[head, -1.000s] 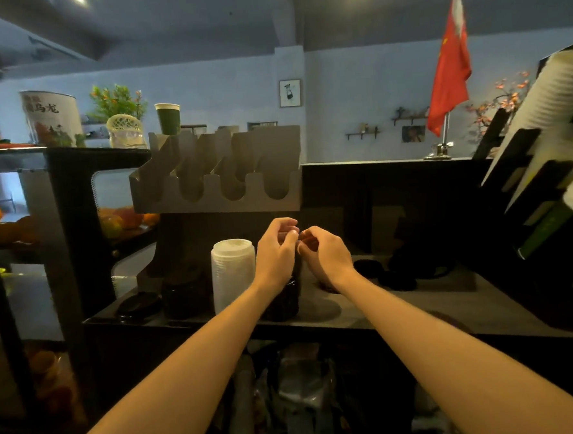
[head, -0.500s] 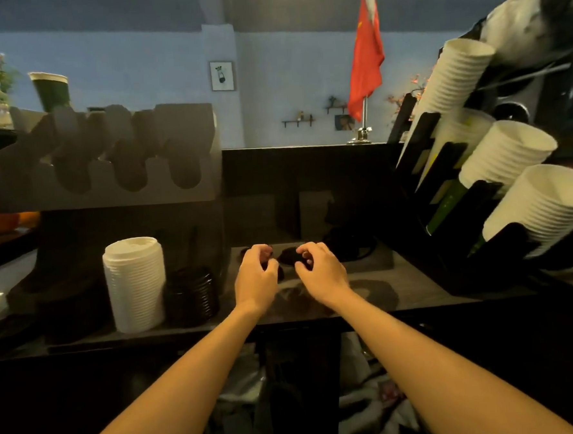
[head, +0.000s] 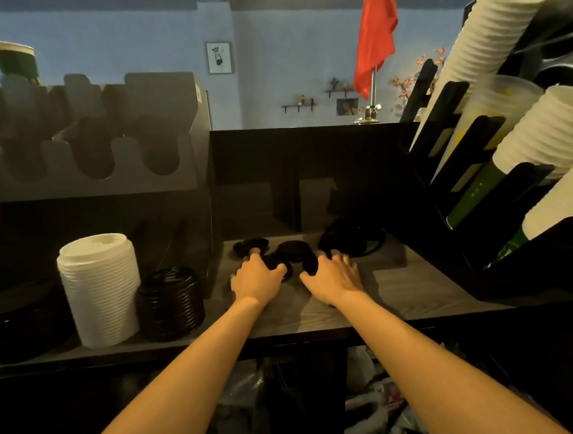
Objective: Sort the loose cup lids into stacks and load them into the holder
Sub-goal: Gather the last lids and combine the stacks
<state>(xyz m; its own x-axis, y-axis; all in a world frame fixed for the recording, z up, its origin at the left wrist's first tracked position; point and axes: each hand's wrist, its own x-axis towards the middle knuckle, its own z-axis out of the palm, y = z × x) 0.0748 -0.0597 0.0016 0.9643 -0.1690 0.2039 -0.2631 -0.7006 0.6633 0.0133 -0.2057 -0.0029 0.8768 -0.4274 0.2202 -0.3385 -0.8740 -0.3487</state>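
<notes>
L hand [head: 257, 279] & R hand [head: 332, 276] gone from above black lid stack [head: 169, 301], where fingertips met 1 s ago, moved right & down to worktop [head: 400, 287], now apart, fingers curled over loose black lids [head: 294, 250], head view swung right w/ them

The loose lids [head: 294, 250] lie mid-counter [head: 400, 297] toward the rear, with the left hand [head: 255, 279] and right hand [head: 332, 274] side by side on the nearest ones. At left, the taller lid stack [head: 100, 292] stands just beside the shorter lid stack [head: 169, 304], both below the holder [head: 89, 138]. The cup rack [head: 477, 178] occupies the right.
</notes>
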